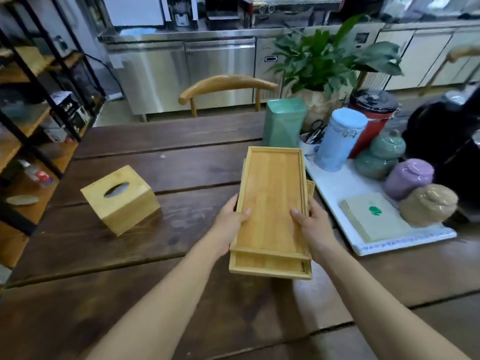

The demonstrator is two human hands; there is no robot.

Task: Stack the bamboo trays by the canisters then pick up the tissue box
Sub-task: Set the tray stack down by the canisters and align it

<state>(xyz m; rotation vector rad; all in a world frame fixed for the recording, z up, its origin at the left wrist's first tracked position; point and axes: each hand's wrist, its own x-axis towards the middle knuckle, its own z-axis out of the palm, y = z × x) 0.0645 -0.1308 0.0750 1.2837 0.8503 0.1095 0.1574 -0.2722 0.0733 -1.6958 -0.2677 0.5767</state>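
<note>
A long bamboo tray (272, 193) lies on top of a second bamboo tray (270, 266), whose near end sticks out below it. My left hand (231, 222) grips the top tray's left edge, thumb on its floor. My right hand (311, 224) grips its right edge the same way. The stack sits in the middle of the dark wooden table (130, 281), just left of the canisters: green (283, 123), blue (340, 141), purple (407, 178), tan (428, 205). The bamboo tissue box (120, 200) stands to the left, apart from both hands.
A white platter (335, 188) holds the canisters, a teal gourd jar (379, 157) and a stack of napkins (374, 216). Behind them stand a potted plant (327, 63) and a red canister (371, 118). A wooden chair (228, 85) is at the far edge, a shelf rack (31, 105) at left.
</note>
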